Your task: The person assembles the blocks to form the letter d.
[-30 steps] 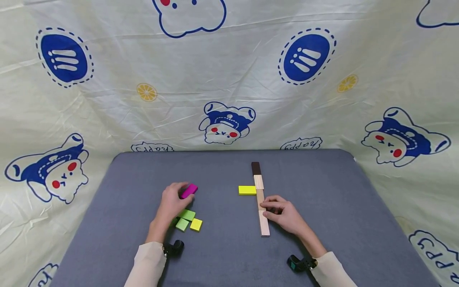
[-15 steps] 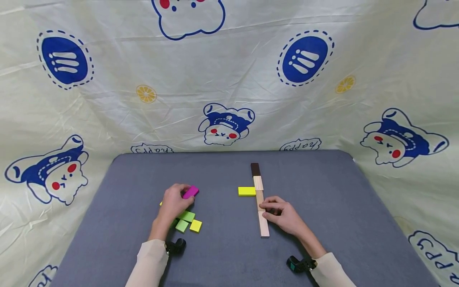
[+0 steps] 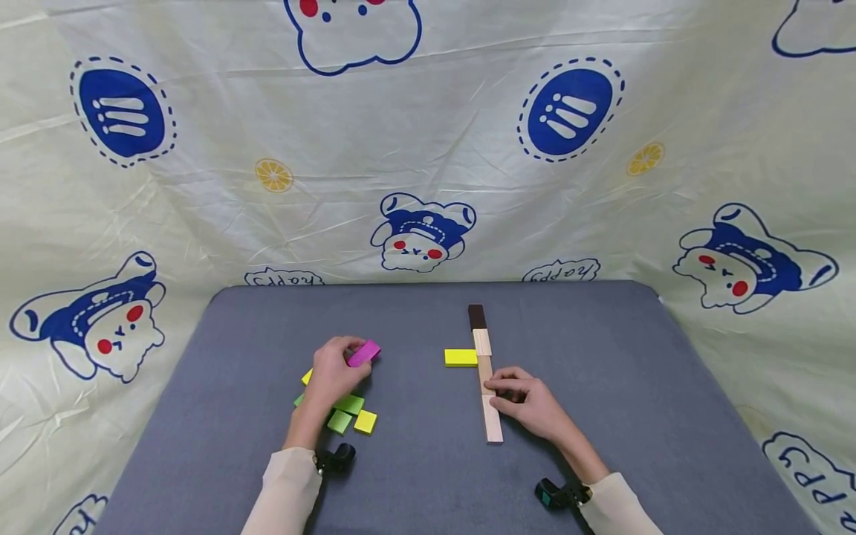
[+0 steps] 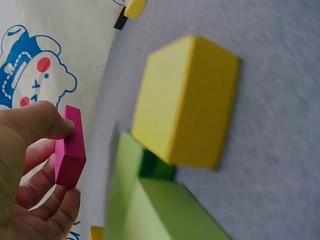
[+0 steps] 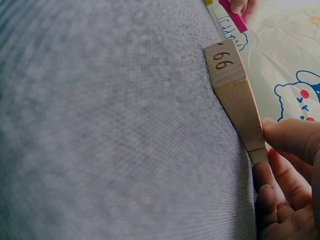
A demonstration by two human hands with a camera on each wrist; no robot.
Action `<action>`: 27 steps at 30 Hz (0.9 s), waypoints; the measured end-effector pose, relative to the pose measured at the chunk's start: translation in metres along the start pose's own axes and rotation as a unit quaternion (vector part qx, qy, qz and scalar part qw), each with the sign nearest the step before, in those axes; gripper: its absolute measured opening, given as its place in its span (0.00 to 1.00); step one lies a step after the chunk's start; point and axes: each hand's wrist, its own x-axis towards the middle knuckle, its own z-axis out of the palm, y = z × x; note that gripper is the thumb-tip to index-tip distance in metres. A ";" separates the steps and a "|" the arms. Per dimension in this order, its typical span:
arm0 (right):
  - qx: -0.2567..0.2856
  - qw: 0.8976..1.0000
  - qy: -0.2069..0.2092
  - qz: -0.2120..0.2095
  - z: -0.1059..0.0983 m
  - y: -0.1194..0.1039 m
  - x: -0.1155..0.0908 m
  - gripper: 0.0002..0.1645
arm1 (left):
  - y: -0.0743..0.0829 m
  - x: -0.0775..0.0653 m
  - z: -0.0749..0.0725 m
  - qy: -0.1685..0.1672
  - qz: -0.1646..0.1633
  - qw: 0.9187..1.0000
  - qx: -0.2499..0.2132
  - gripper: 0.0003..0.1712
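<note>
A magenta block [image 3: 364,354] is pinched between the thumb and fingers of my left hand [image 3: 335,374], raised over the left side of the table. Below that hand lie green blocks [image 3: 339,422] and yellow blocks [image 3: 365,421], partly covered by the hand. Right of centre, a straight row of wooden blocks [image 3: 491,427] runs away from me and ends in a dark brown block [image 3: 477,316]. From the right side, the thumb and fingertips of my right hand [image 3: 530,399] touch the row where two pale blocks meet. A yellow block [image 3: 460,358] sticks out from the row's left side.
The grey table [image 3: 401,483] has a pale printed curtain [image 3: 508,223] hanging behind it. In the left wrist view, a large yellow block [image 4: 185,105] and green blocks [image 4: 165,210] fill the foreground. The near wooden block [image 5: 235,100] bears the number 66.
My left hand has moved a little to the right with the magenta block, uncovering more yellow and green behind the wrist. My right hand and the row stay put.
</note>
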 end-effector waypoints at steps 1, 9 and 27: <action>0.001 1.000 0.000 0.000 0.000 0.000 0.000 0.14 | 0.002 0.000 0.000 0.000 -0.001 1.000 -0.003 0.21; -0.002 1.000 0.000 -0.009 0.002 0.002 0.000 0.14 | 0.017 -0.002 0.007 0.001 0.012 0.999 -0.034 0.21; 0.000 1.000 0.003 -0.017 0.002 0.003 0.000 0.14 | 0.038 -0.006 0.049 -0.020 0.032 0.998 -0.058 0.20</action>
